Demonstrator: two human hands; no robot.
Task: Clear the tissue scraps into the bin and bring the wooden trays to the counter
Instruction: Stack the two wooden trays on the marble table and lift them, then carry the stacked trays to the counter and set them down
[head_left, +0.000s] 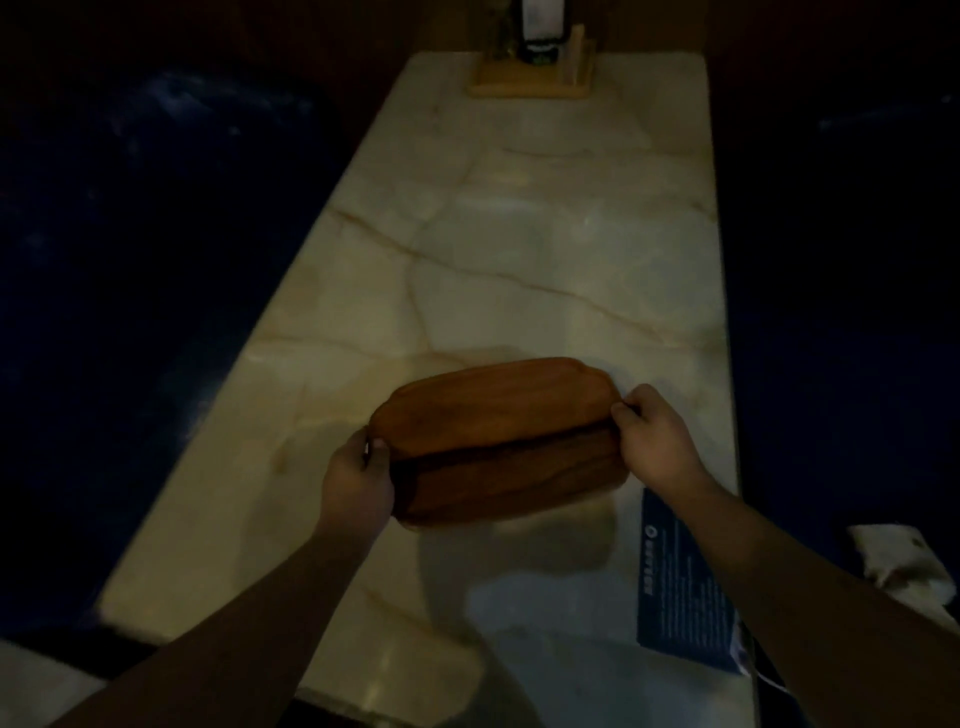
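Note:
Two oval wooden trays lie overlapped on the marble table (519, 234). The upper tray (493, 402) is lighter brown and sits further from me; the lower tray (509, 483) is darker and sticks out toward me. My left hand (358, 480) grips the left end of the trays with the thumb on top. My right hand (657, 436) pinches the right end. A crumpled white tissue or cloth (904, 564) lies off the table's right edge. No bin shows in this dim view.
A blue printed card (680, 587) lies at the table's right near edge. A wooden holder (530, 78) with a white card stands at the far end. Dark blue seats flank the table on both sides.

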